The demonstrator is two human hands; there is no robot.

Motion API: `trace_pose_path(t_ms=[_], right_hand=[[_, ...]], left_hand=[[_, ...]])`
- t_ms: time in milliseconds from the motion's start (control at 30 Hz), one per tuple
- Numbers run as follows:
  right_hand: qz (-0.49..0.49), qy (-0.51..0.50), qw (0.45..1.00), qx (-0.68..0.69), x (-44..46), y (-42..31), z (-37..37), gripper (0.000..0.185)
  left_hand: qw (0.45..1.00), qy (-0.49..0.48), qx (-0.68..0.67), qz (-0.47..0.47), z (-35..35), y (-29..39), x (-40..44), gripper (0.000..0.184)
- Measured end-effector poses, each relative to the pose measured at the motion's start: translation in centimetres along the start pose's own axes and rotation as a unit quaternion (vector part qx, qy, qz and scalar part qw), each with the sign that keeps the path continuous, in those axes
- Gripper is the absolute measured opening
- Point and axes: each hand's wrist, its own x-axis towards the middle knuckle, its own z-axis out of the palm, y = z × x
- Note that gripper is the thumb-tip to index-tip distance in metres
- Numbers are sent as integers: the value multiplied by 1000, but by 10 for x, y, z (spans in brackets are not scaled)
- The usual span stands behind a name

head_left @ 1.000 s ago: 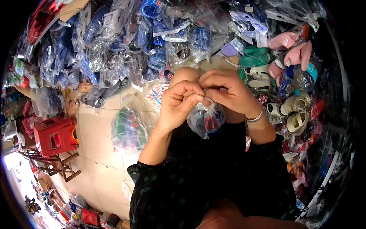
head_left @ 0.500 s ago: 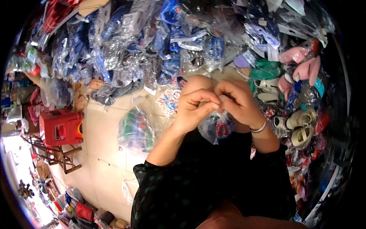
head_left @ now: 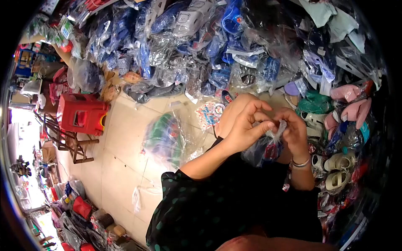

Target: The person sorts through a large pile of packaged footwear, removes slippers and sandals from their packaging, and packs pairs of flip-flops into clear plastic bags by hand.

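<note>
A clear plastic bag [head_left: 256,153] sits in front of my body near my lap, with a dark blue item and a red label showing through it. Its twisted neck [head_left: 277,133] rises between my hands. My right hand [head_left: 295,130], with a silver bangle at the wrist, has its fingers curled round this neck. Just left of it is my left hand [head_left: 250,127], fingers bent and parted from the thumb. The left thumb tip is close to the bag's neck; whether it touches cannot be told.
Plastic-wrapped shoes [head_left: 184,62] are heaped along the far side. Pink shoes [head_left: 351,111] and beige shoes [head_left: 337,180] lie at right. A larger clear bag with green contents [head_left: 163,136] rests on the tiled floor. A red stool [head_left: 81,115] stands at left, by a wooden rack [head_left: 77,146].
My hands have come apart from their pinch together, and the bag's twisted neck now shows between them. The left fingers have opened. The whole view has shifted, with things appearing further right.
</note>
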Motion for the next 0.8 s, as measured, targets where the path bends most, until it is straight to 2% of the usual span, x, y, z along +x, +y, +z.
trace_pose_path(t_ms=[33,100,133,167,233,267,333,400,433,467,500,567,700,767,800], right_hand=[[-21,-23,999,7,-1,-2,-1,22],[-38,-46,998,-33,-7,2,-11,24],[-52,-23,997,-46,-8,1,-11,23],[-66,1,996,-58,-9,1,-11,22],[-73,-1,996,-44,-12,2,-14,20],[-70,-3,997,-42,-15,4,-15,21],[-67,-7,997,-37,-14,8,-11,23],[-89,48,993,54,-12,10,-1,28],[-88,45,994,56,-12,12,0,28],[-59,34,989,133,-13,13,1,29],[-29,22,977,209,-15,15,2,31],[-23,11,974,226,-14,16,3,30],[25,53,976,209,-26,19,-6,30],[102,61,975,187,-34,22,-14,28],[100,53,974,197,-35,22,-15,28]], left_hand=[[1000,-5,-1,0,-3,-3,0,40],[994,-79,25,72,-6,-4,0,54],[998,-58,-17,11,-2,-4,-6,52],[998,-55,-16,12,-4,-4,-4,52],[954,-107,247,129,-9,-5,-1,35],[961,-67,238,123,-5,-6,-3,20],[956,-52,247,151,-6,-7,-2,18],[950,-36,256,177,-5,-5,-4,17],[919,9,331,215,-3,-2,-4,14],[878,53,404,249,-1,1,-5,12],[878,55,406,248,-2,2,-6,12],[799,67,528,279,-5,5,-7,11],[783,55,562,263,-11,7,-18,13],[811,31,552,190,-16,5,-24,12],[812,33,551,190,-16,5,-23,12]])
